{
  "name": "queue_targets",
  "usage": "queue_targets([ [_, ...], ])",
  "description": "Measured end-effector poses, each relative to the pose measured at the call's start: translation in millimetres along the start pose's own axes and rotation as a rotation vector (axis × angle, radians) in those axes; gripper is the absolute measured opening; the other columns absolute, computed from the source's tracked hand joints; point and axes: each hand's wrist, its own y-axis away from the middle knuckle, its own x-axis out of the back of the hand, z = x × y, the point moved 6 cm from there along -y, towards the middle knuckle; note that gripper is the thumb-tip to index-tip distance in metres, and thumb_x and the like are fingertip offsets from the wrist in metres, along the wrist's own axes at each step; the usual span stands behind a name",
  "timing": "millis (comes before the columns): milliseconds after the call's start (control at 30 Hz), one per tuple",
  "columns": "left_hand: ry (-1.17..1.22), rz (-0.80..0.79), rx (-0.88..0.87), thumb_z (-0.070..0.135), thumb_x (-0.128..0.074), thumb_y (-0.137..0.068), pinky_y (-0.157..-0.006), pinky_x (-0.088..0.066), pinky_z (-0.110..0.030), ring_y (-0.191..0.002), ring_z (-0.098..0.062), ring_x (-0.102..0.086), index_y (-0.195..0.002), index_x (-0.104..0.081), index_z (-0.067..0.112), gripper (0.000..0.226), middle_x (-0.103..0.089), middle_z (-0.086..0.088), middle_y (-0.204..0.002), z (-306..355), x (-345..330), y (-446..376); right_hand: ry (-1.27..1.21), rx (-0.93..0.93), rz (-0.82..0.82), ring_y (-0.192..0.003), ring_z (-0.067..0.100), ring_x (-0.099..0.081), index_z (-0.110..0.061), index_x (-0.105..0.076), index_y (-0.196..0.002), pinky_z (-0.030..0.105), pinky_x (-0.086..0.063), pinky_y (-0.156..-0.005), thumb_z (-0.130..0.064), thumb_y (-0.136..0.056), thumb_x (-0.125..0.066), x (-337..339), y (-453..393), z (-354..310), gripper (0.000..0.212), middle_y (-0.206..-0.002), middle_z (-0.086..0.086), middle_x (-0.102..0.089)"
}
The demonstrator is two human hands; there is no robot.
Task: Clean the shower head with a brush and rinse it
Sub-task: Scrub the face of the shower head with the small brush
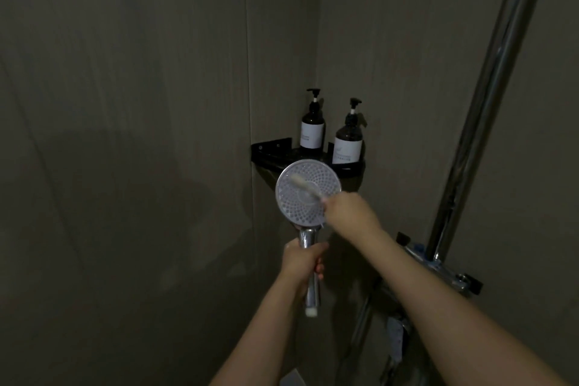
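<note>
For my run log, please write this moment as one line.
step: brushing | left hand: grips shower head handle | right hand: holds brush on face | water: none seen

Hands (302, 260) gripping shower head (308, 193) — brush (305, 186) scrubbing

Two bare forearms come up from the bottom edge, with no sleeves on any part that shows. The left hand (302, 260) and the right hand (347, 213) wear no gloves. No watch, ring or bracelet is visible on either wrist or on the fingers, though the dim light and blur hide fine detail.
</note>
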Motion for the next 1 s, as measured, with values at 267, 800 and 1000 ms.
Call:
queue_targets([
  [267, -0.013, -0.004, -0.008, -0.002, -0.058, -0.083, -0.033, -0.030, -0.017, -0.029, -0.009, -0.035, -0.069, -0.043, 0.012, 0.025, -0.041, 0.001, -0.040, 0, 0, -1, -0.003, 0.050, -0.062, -0.069, 0.021, -0.058, -0.017, -0.060, -0.076, 0.031, -0.047, -0.063, -0.031, -0.097, -0.039, -2, 13, -10, 0.033, -0.078, 0.006, -0.061],
  [800, -0.066, 0.018, -0.022, -0.004, -0.058, -0.083, -0.033, -0.030, -0.018, -0.029, -0.010, -0.035, -0.067, -0.041, 0.012, 0.028, -0.040, 0.002, -0.037, -9, 1, 3, -0.175, -0.031, -0.049, -0.056, 0.014, -0.047, -0.010, -0.064, -0.090, 0.024, -0.036, -0.051, -0.030, -0.099, -0.036, 7, 17, -1, 0.035, -0.070, 0.004, -0.053],
  [1000, -0.064, 0.026, -0.034, -0.005, -0.057, -0.082, -0.032, -0.028, -0.016, -0.026, -0.009, -0.033, -0.064, -0.040, 0.011, 0.030, -0.038, 0.001, -0.036, -5, -5, 6, -0.198, -0.141, 0.054, -0.075, 0.026, -0.057, -0.003, -0.064, -0.092, 0.026, -0.039, -0.057, -0.029, -0.097, -0.038, 17, 2, 21, 0.037, -0.079, 0.011, -0.060],
])
